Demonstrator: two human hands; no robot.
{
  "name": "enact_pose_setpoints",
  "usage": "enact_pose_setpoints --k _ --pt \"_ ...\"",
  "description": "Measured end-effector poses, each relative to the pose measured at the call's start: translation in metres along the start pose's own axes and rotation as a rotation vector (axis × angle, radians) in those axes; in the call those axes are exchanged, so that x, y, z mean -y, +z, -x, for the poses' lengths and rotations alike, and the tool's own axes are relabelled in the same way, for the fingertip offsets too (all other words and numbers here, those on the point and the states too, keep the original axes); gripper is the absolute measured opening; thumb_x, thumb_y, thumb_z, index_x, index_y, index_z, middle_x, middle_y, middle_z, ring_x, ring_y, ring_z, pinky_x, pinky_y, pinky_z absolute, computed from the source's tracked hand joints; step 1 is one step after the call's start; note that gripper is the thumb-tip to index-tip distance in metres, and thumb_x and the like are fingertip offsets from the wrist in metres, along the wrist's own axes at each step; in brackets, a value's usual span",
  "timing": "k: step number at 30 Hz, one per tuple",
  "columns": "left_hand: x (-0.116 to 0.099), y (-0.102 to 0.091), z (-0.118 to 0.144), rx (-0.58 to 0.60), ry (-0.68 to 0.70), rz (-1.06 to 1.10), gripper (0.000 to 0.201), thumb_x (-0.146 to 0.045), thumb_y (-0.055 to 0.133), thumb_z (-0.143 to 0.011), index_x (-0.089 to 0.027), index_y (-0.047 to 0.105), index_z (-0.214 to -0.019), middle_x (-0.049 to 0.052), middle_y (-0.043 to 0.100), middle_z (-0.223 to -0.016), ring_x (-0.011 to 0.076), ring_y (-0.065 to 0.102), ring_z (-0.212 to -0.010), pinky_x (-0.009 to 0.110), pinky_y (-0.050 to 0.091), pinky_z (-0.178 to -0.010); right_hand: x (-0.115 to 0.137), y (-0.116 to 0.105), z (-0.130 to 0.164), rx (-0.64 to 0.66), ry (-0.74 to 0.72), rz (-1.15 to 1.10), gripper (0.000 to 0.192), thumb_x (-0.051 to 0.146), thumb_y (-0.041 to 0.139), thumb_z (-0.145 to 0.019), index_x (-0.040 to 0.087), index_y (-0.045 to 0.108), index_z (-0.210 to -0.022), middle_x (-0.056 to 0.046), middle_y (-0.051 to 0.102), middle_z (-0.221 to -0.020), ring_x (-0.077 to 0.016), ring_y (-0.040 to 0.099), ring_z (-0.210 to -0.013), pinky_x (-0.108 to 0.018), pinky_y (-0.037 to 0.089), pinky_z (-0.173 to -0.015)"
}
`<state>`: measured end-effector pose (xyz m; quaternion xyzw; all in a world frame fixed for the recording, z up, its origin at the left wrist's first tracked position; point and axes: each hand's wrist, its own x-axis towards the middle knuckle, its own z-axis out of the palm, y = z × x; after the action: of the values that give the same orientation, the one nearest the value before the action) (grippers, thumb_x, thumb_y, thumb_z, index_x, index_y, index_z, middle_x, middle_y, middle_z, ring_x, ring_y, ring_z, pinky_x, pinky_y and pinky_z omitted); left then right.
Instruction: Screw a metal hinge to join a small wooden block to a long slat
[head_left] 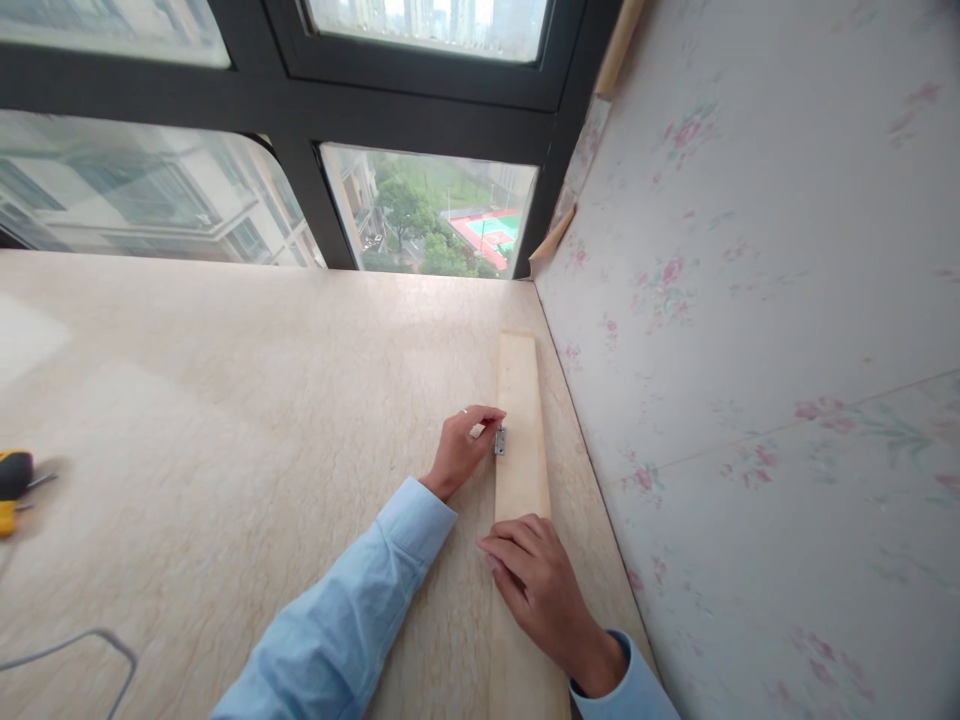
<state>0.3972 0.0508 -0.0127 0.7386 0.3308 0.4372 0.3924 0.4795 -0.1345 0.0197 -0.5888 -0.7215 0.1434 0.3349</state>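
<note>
A long pale wooden board (520, 385) lies flat on the marble-patterned sill, running away from me toward the window. Near its left edge sits a small metal hardware piece with holes, like a hinge or latch plate (500, 441). My left hand (463, 447) is at the plate's far end, thumb and fingertips pinched together; whatever is between them is too small to tell. Closer to me, my right hand (534, 582) is over the board with its fingers bent and the tips drawn together near the left edge. Anything inside those fingers is hidden.
The stone sill (247, 400) spreads to the left. A yellow-and-black tool (15, 485) lies at the far left, with a grey cable (97, 635) below it. A floral-papered wall (712, 350) rises close on the right; a dark window frame (427, 110) stands behind.
</note>
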Motion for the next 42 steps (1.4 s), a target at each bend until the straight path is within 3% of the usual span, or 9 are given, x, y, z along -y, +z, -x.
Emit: enact_pose_setpoints --k 12,26,29,34,42 --pt "-0.002 -0.004 0.004 0.1 0.155 -0.082 0.016 -0.015 0.057 -0.089 -0.021 0.071 -0.093 0.005 0.074 -0.091 0.0177 0.068 -0.087 0.033 0.054 -0.081 -0.001 0.0 0.0 -0.021 -0.004 -0.045 0.024 0.011 0.052 -0.093 0.023 0.067 -0.106 -0.005 0.069 -0.092 -0.0208 0.057 -0.085 -0.037 0.044 -0.074" --pt "0.0 -0.01 0.014 0.037 0.032 -0.118 0.02 -0.02 0.06 -0.087 -0.019 0.068 -0.105 0.007 0.072 -0.102 0.0177 0.066 -0.089 0.033 0.055 -0.082 -0.005 0.001 0.001 -0.048 -0.028 -0.059 0.026 0.008 0.054 -0.091 0.024 0.068 -0.107 -0.004 0.069 -0.092 -0.0207 0.058 -0.085 -0.037 0.045 -0.074" --pt "0.002 -0.013 0.021 0.092 -0.016 -0.191 0.028 -0.021 0.06 -0.086 -0.016 0.064 -0.113 0.009 0.071 -0.106 0.0208 0.065 -0.096 0.037 0.054 -0.086 -0.006 0.002 0.001 -0.056 -0.033 -0.057 0.026 0.009 0.054 -0.092 0.025 0.069 -0.107 -0.005 0.069 -0.092 -0.021 0.059 -0.085 -0.037 0.045 -0.075" --pt "-0.003 -0.015 0.028 0.261 0.033 -0.297 0.039 -0.022 0.056 -0.09 -0.016 0.055 -0.128 0.012 0.066 -0.121 0.0255 0.059 -0.113 0.043 0.047 -0.099 -0.008 0.004 0.002 -0.056 -0.032 -0.061 0.027 0.01 0.054 -0.092 0.026 0.069 -0.108 -0.005 0.069 -0.092 -0.0214 0.059 -0.086 -0.037 0.046 -0.075" --pt "0.0 -0.01 0.029 0.43 0.077 -0.461 0.062 -0.004 0.046 -0.086 -0.014 0.034 -0.146 0.014 0.049 -0.144 0.0254 0.04 -0.137 0.043 0.033 -0.111 -0.01 0.007 0.003 -0.085 -0.045 -0.027 0.028 0.009 0.053 -0.092 0.026 0.07 -0.106 -0.004 0.069 -0.091 -0.0208 0.06 -0.085 -0.036 0.047 -0.074"
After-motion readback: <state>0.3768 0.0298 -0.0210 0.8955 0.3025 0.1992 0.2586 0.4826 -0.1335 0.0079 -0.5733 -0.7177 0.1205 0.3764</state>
